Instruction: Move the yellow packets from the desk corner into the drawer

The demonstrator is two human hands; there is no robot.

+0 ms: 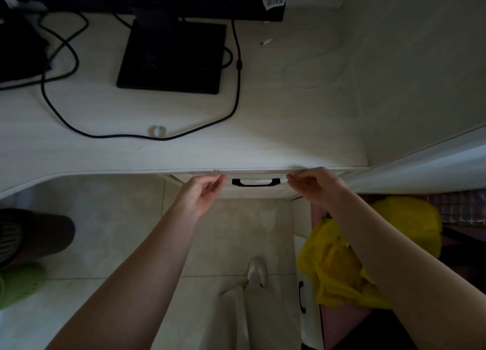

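The white drawer front [256, 190] with a black handle [256, 182] sits just under the desk's front edge, nearly flush with it. My left hand [201, 193] is to the left of the handle, its straight fingers against the drawer front. My right hand [313, 185] is to the right of the handle, fingers straight against the front too. Neither hand holds anything. No yellow packets show on the desk [263, 129], and its right corner by the wall is bare. The drawer's inside is hidden.
A black monitor base [172, 58] and black cables [231, 108] lie on the desk. A small clear ring [157, 131] sits near the front edge. Below right, a yellow plastic bag [339, 268] lies beside a lower drawer handle [302, 297]. A dark chair [34, 236] is at left.
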